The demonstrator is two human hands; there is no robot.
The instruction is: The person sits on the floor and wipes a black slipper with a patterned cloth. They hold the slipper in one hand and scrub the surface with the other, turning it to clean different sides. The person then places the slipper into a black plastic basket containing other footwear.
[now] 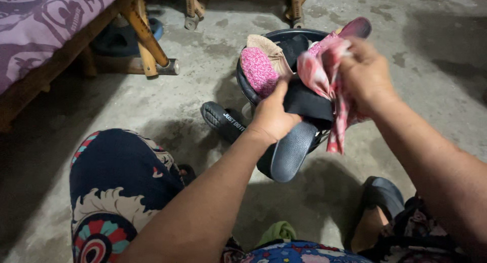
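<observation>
Left hand (pixel 274 116) at frame centre grips a black slide sandal (pixel 294 149), sole toward the camera; right hand (pixel 365 73) at upper right is clenched round a pink checked cloth (pixel 324 83) pressed on the sandal's strap. Behind, upper centre, a dark basin (pixel 248 88) holds pink footwear (pixel 258 70); another black sandal (pixel 223 120) lies on the concrete floor (pixel 177 100) left of it

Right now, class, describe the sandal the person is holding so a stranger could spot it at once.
Start at the dark round basin on the concrete floor, full of footwear. Just in front of it, the left hand grips a black slide sandal, while the right hand presses a pink checked cloth onto it. Unlike the pink slippers in the basin, it is plain black and held up.
</observation>
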